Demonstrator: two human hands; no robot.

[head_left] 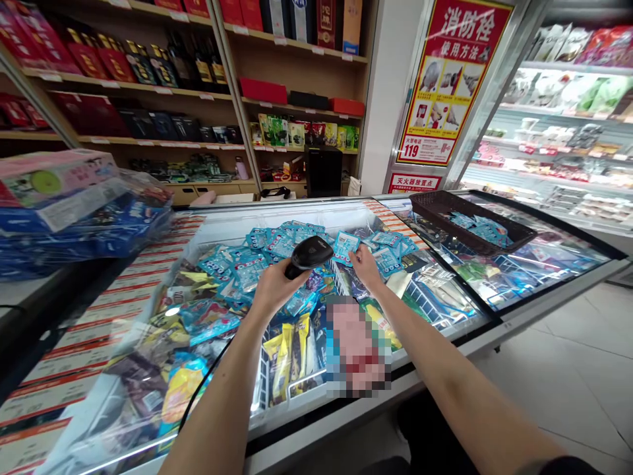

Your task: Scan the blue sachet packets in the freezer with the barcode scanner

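Note:
My left hand (277,285) is wrapped around a black barcode scanner (313,252), whose head points right toward a small blue packet (345,247). That packet is pinched by its edge in my right hand (364,266), over the glass lid of a chest freezer. A heap of similar blue packets (247,269) lies on the glass to the left and behind the scanner. A smaller group of blue packets (390,254) lies just right of my right hand. A dark cable runs down along my left forearm.
Frozen goods show through the freezer glass (297,399). On the right lid stands a dark brown basket (514,243) with blue packets inside. Boxes in plastic wrap (74,198) stand at the left. Behind are shelves of bottles and boxes (301,105) and a red sign (452,79).

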